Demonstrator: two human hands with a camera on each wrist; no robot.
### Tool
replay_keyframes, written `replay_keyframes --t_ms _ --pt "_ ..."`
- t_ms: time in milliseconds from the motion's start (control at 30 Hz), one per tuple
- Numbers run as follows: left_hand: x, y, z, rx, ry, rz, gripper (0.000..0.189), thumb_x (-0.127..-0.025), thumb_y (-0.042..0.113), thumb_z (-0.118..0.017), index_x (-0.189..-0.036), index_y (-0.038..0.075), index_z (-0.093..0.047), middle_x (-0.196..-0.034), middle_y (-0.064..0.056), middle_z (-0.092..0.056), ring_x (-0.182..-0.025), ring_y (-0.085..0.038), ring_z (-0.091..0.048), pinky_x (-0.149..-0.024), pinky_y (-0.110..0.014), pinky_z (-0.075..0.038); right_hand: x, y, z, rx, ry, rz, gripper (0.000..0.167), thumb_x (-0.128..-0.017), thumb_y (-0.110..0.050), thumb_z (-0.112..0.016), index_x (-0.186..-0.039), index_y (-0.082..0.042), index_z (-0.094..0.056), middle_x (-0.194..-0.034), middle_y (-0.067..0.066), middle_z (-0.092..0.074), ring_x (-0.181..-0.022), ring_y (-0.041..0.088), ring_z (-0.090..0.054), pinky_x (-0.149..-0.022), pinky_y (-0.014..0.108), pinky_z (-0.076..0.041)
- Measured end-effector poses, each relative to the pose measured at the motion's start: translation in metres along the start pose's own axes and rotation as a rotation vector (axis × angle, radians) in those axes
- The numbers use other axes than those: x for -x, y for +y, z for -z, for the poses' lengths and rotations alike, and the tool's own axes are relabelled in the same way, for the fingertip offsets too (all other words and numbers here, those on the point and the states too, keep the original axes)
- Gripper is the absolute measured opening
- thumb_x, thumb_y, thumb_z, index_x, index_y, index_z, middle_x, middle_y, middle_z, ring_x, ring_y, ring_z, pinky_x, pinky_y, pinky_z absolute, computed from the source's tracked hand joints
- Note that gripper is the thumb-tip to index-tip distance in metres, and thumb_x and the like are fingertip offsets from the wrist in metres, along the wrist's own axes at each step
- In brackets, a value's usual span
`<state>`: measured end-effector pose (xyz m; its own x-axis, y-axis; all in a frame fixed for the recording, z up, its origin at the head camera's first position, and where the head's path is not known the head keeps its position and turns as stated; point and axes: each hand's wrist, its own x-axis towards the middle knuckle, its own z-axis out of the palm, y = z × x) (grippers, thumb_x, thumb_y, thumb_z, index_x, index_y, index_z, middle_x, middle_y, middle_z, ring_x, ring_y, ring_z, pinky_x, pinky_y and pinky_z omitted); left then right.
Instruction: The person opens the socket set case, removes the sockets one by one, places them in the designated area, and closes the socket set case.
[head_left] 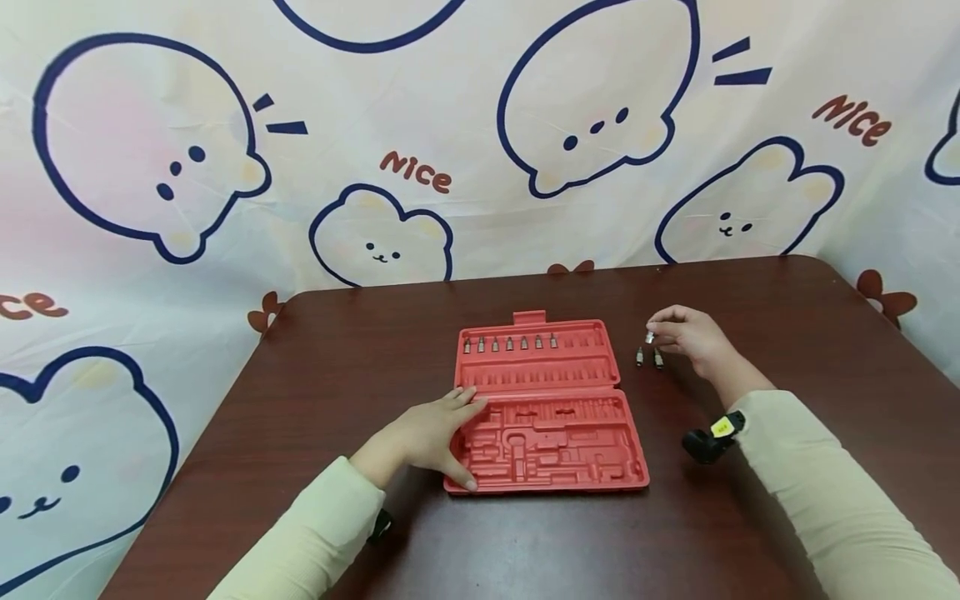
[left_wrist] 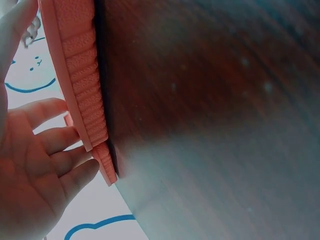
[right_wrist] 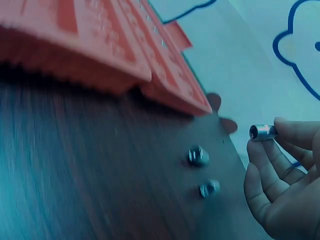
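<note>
A red plastic socket case [head_left: 551,383] lies unfolded on the table, with several small metal bit sockets [head_left: 509,343] standing in a row in its far half. My left hand [head_left: 431,433] rests on the left side of the near half, fingers spread and thumb at the front corner. In the left wrist view, the fingertips [left_wrist: 60,105] touch the case's edge. To the right of the case, my right hand [head_left: 693,337] pinches a small metal socket [right_wrist: 263,132] between thumb and fingers, its hollow end showing. Two more bit sockets [head_left: 658,358] stand on the table just below that hand.
The near half of the case holds moulded recesses [head_left: 555,442], and a latch tab [head_left: 529,317] sticks out at the far edge. A brown table [head_left: 360,358] lies underneath. A printed cloth [head_left: 480,125] hangs behind it.
</note>
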<state>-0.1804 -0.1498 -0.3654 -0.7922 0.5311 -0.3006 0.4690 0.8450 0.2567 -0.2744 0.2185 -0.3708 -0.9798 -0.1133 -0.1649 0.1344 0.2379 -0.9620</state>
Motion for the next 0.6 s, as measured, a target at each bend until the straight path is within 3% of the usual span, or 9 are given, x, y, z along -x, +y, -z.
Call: replay_keyframes --t_ms 233,433,600 --pt "0.000 0.000 0.001 0.005 -0.002 -0.005 0.107 -0.051 0.060 -0.070 -0.137 0.015 -0.025 -0.142 -0.007 -0.016 -0.129 -0.024 -0.011 -0.092 -0.045 -0.030 0.001 0.012 0.017 0.240 0.019 0.005 0.035 -0.087 -0.023 -0.052 -0.107 0.006 -0.048 -0.095 0.010 -0.053 -0.076 0.012 -0.054 -0.073 0.032 -0.045" --pt "0.000 0.000 0.002 -0.013 0.006 -0.007 0.106 -0.052 0.061 -0.069 -0.137 0.015 -0.026 -0.142 -0.007 -0.017 -0.129 -0.023 -0.012 -0.092 -0.044 -0.030 -0.002 0.024 0.024 0.328 -0.008 0.004 0.028 -0.087 -0.015 -0.052 -0.102 0.008 -0.050 -0.084 0.006 -0.057 -0.073 0.011 -0.054 -0.068 0.031 -0.043" --pt "0.001 0.000 0.002 -0.015 0.001 -0.010 0.106 -0.052 0.062 -0.069 -0.137 0.015 -0.026 -0.142 -0.007 -0.017 -0.129 -0.023 -0.012 -0.092 -0.044 -0.031 -0.004 0.029 0.022 0.410 0.015 0.021 0.022 -0.085 -0.012 -0.052 -0.096 0.007 -0.053 -0.073 0.006 -0.055 -0.069 0.018 -0.050 -0.061 0.030 -0.041"
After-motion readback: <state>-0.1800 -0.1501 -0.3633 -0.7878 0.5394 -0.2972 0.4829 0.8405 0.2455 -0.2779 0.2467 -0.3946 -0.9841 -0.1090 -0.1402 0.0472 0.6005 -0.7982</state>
